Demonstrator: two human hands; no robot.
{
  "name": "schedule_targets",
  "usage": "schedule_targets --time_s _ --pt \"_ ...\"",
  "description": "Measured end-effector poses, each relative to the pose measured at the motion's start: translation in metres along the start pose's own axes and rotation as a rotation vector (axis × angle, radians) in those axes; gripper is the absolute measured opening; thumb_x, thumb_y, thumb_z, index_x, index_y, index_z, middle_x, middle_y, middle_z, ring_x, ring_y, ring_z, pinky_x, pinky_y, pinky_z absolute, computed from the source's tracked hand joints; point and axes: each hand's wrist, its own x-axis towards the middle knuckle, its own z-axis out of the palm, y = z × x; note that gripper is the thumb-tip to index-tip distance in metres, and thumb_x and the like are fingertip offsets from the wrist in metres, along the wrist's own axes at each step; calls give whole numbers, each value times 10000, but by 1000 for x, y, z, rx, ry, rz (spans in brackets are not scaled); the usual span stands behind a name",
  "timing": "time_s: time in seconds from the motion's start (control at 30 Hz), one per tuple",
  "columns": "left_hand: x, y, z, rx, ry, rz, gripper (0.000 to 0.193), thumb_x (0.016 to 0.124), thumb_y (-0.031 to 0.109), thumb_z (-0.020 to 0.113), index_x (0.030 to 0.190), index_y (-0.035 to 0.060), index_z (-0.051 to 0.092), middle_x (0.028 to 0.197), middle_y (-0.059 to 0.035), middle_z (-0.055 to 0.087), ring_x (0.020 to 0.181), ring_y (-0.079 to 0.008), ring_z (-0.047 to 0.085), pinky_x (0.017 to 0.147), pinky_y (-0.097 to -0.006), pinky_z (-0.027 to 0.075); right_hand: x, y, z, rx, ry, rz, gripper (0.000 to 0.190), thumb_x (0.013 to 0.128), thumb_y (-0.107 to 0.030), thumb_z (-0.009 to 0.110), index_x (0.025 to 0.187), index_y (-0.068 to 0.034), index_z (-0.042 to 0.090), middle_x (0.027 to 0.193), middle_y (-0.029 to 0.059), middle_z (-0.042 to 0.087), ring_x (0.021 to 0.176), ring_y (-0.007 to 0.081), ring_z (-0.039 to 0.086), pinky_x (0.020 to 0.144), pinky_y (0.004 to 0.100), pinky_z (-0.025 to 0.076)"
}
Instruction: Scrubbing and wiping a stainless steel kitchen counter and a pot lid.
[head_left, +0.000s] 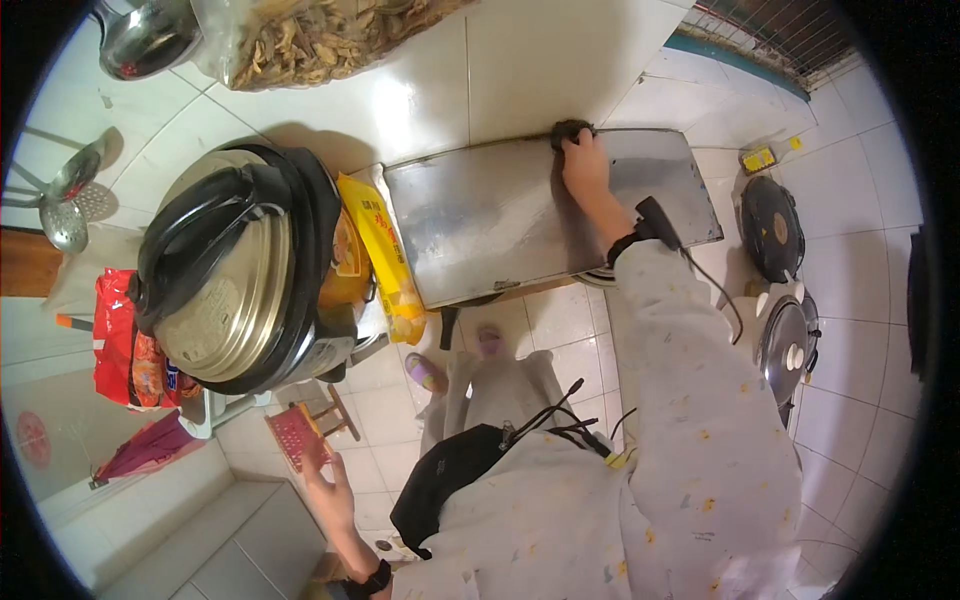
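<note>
At the back edge of a flat metal surface (487, 217), where it meets the white wall tiles, my right hand (586, 166) presses on a dark scouring pad (570, 132). The pad is partly hidden under my fingers. The metal has dull, smeared patches and a worn edge. My left hand (330, 491) hangs in the air at the lower left, fingers apart, holding nothing. A yellow food packet (386, 262) lies along the left end of the metal surface, beside a large electric pressure cooker (232, 285) with a black handle.
A red packet (116, 337) stands left of the cooker. Ladles (71, 172) hang on the wall, and a clear bag of dried food (322, 45) is at the top. Lidded pans (784, 349) and a small bottle (759, 159) are at the right. A red-topped stool (296, 431) stands on the floor.
</note>
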Motion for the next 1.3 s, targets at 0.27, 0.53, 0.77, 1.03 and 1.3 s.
schedule_targets --time_s 0.27,0.53,0.77,1.03,1.3 --pt "19 26 14 -48 -79 57 367 906 101 539 1251 -17 493 1215 -179 558 1064 -246 546 932 -360 407 -8 -122 2 319 -363 67 398 871 -256 468 1161 15 503 1158 265 514 1129 416 452 986 489 348" --pt "7 19 9 -108 -42 -59 388 896 98 550 1261 -16 486 1187 -159 572 1078 -238 541 941 -349 406 8 -3 -13 -199 -225 109 224 797 -164 544 912 -25 676 1001 190 600 930 337 578 808 458 465" --pt "39 39 15 -25 -126 74 399 903 104 542 1278 -16 472 1218 -158 563 1114 -256 538 964 -350 395 -10 -119 59 341 -163 -38 270 858 -183 483 1003 15 594 1062 216 566 1043 370 520 883 495 414" --pt "24 21 1 53 -57 91 401 932 161 529 1290 -8 467 1199 -147 555 1092 -221 530 923 -366 417 2 44 -15 -127 -30 64 198 811 -155 519 866 -40 670 1000 165 552 974 369 531 750 472 474" --pt "40 45 8 -91 -113 66 402 915 131 537 1266 -48 460 1207 -187 553 1106 -250 536 966 -353 389 -45 -165 3 292 -93 -334 204 821 -168 530 905 0 610 924 180 569 929 345 528 805 438 448"
